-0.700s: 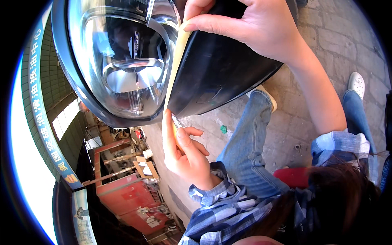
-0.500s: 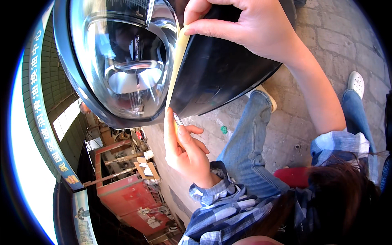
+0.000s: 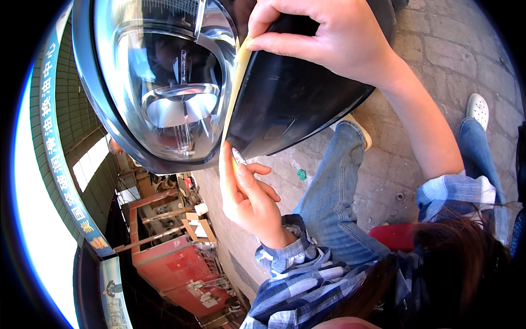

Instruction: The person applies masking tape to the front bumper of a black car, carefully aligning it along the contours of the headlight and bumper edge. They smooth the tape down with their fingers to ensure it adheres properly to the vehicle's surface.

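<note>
A narrow strip of pale yellow masking tape point(image 3: 236, 82) runs along the edge between a clear headlight point(image 3: 183, 107) and a glossy black body panel point(image 3: 307, 82). My right hand point(image 3: 337, 38) pinches the tape's upper part between thumb and forefinger, close to the headlight's rim. Lower down, my left hand point(image 3: 252, 203) holds the other end near the headlight's bottom corner, its forefinger stretched along the strip and the thumb against it. The strip looks taut between both hands. How firmly it touches the surface I cannot tell.
My jeans-clad leg point(image 3: 329, 186) is beneath the panel's lower edge, over grey paving point(image 3: 378, 164). To the left stand a red metal cabinet point(image 3: 170, 268) and an open cardboard box point(image 3: 198, 227). A small green scrap point(image 3: 301, 174) lies on the ground.
My left hand has shifted slightly upward with the tape's lower end. My right hand keeps its pinch, almost in the same place.
</note>
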`<action>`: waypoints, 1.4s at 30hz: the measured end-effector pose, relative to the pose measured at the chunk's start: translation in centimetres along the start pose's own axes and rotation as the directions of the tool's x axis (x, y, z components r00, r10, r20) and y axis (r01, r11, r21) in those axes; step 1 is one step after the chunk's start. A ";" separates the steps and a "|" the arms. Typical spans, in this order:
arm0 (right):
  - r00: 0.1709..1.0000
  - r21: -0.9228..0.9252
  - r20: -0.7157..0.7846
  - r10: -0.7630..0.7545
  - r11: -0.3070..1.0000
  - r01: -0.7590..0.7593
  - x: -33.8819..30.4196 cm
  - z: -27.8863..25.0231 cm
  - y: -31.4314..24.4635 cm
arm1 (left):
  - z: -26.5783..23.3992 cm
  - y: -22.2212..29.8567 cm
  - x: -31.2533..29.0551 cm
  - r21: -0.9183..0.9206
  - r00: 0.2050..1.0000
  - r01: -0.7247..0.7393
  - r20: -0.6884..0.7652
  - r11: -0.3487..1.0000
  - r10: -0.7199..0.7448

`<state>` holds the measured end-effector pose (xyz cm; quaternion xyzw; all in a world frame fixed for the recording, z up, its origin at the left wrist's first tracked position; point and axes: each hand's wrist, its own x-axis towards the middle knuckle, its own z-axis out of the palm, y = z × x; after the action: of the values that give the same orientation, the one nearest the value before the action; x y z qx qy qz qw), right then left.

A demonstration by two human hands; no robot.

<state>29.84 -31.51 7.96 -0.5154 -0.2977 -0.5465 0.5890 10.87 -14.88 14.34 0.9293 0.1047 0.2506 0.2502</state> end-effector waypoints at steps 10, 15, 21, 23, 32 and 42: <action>0.999 -0.018 -0.028 -0.038 0.999 0.038 -0.4 0.3 0.5 | 0.2 -0.4 0.1 -0.016 1.000 -0.028 0.007 0.999 0.028; 1.000 -0.061 -0.013 0.005 0.998 -0.006 0.5 -0.4 -0.8 | 0.3 0.1 0.2 -0.012 1.000 0.003 0.003 1.000 -0.003; 0.998 -0.312 0.059 -0.025 0.949 0.042 0.6 -1.0 -0.6 | 0.4 -0.2 0.3 -0.010 1.000 -0.004 -0.004 1.000 0.004; 0.995 -0.345 0.085 0.059 0.938 -0.026 0.6 -1.0 -0.6 | 0.2 -0.7 0.3 -0.009 1.000 0.004 -0.013 1.000 -0.004; 0.959 -0.202 -0.115 0.257 0.940 -0.276 1.2 -4.4 0.9 | 0.9 0.0 0.7 -0.027 1.000 -0.024 0.004 0.999 0.024; 0.997 -0.155 0.067 0.037 0.988 -0.027 0.4 -1.0 -0.9 | 0.7 -0.4 0.7 -0.028 1.000 -0.007 -0.029 1.000 0.006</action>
<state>28.82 -32.49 8.29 -0.5826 -0.2667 -0.5402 0.5456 11.77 -14.63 13.91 0.9224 0.1018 0.2661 0.2607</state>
